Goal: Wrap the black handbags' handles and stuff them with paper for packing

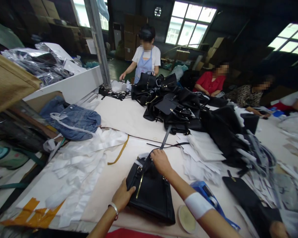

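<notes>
A black handbag (pixel 154 195) with gold zip and buckles lies tilted on the table in front of me. My left hand (pixel 124 195) grips its left side, thumb on the front face and fingers behind the edge. At the bag's top, my right hand (pixel 161 161) is closed round the dark handle. A grey strip (pixel 166 137) sticks up beyond that hand; whether it joins the handle I cannot tell. A thin black strap (pixel 176 144) runs off to the right on the tabletop. The bag's opening is partly covered by my right hand.
Many black bags (pixel 171 102) are heaped at the back. White sheets (pixel 206 145) lie right of centre, near a blue tape dispenser (pixel 208 198) and a tape roll (pixel 187 218). White strips (pixel 76 165) and a denim bag (pixel 76 120) lie left. Several people work around the table.
</notes>
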Tool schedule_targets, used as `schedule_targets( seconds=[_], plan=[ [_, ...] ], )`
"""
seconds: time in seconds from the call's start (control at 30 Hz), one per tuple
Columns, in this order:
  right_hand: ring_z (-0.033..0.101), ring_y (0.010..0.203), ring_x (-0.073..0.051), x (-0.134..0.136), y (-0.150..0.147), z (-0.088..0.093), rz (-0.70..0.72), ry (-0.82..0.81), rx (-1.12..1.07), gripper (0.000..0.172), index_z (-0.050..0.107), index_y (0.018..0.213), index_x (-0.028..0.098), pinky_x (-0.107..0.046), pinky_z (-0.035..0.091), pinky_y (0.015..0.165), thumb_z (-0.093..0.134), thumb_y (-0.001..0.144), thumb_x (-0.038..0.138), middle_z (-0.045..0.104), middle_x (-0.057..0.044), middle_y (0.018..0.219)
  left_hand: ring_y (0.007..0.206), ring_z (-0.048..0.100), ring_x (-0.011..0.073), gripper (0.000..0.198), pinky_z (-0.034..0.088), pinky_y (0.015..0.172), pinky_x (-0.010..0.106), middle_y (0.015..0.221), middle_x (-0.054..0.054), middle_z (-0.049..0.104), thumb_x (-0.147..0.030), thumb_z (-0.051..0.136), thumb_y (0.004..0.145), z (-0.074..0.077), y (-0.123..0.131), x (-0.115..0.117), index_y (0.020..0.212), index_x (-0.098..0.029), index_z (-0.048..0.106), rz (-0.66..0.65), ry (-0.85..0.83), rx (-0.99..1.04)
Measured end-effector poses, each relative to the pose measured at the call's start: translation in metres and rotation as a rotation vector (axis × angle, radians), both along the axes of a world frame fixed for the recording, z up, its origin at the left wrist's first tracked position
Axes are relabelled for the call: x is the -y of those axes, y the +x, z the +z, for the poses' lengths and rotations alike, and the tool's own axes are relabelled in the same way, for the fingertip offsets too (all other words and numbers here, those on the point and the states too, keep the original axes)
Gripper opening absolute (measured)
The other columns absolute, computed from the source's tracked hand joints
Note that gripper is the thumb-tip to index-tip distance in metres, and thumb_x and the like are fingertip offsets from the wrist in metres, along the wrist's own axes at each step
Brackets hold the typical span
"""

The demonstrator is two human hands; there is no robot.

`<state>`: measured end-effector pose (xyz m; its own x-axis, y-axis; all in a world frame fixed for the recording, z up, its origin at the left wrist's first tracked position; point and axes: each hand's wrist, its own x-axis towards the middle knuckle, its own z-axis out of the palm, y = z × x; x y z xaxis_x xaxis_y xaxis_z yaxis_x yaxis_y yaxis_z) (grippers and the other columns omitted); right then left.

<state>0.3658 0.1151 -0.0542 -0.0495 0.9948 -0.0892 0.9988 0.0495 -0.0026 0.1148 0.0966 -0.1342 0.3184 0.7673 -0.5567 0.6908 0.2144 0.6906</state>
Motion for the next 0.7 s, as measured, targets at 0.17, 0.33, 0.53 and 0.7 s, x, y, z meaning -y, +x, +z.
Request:
schedule_targets(
  seconds=[0.17, 0.33, 0.53, 0.7],
  plan=[
    [0.053, 0.092, -0.020, 0.040, -0.009, -0.055, -0.008, -0.097, -0.078, 0.017, 0.058, 0.097, 0.015, -0.029, 0.036, 0.078, 0.047, 0.084, 0.011, 0.060, -0.009, 0.095, 0.125, 0.044, 0.0264, 0.067, 0.030, 0.102, 0.032, 0.136, 0.019, 0.047, -0.038, 0.055, 0.076, -0.009, 0.005, 0.003, 0.133, -0.008, 0.034, 0.020, 0.073, -0.046],
    [0.046, 0.104, -0.025, 0.028, 0.009, -0.026, -0.109, 0.015, -0.090, 0.022, 0.057, 0.100, 0.016, -0.036, 0.033, 0.087, 0.039, 0.092, 0.026, 0.055, -0.014, 0.107, 0.133, 0.032, 0.0257, 0.068, 0.023, 0.108, 0.032, 0.143, 0.019, 0.035, -0.034, 0.052, 0.077, -0.015, 0.010, 0.004, 0.135, -0.007, 0.029, -0.032, 0.250, -0.076],
    [0.046, 0.107, -0.028, -0.002, 0.034, 0.016, -0.407, 0.150, -0.165, 0.033, 0.046, 0.117, 0.011, -0.036, 0.036, 0.086, 0.043, 0.090, 0.029, 0.047, -0.019, 0.117, 0.130, 0.036, 0.0258, 0.065, 0.024, 0.108, 0.033, 0.138, 0.019, 0.039, -0.035, 0.048, 0.079, -0.015, 0.007, 0.010, 0.134, -0.006, 0.030, -0.072, 0.248, -0.034],
    [0.048, 0.110, -0.017, 0.010, 0.064, 0.019, -0.321, 0.067, -0.353, 0.053, 0.037, 0.131, 0.018, -0.025, 0.036, 0.089, 0.051, 0.080, 0.012, 0.049, -0.009, 0.126, 0.131, 0.035, 0.0256, 0.065, 0.023, 0.108, 0.032, 0.139, 0.020, 0.039, -0.035, 0.048, 0.079, -0.021, 0.005, 0.012, 0.135, -0.004, 0.030, -0.070, 0.241, -0.035]
  ],
)
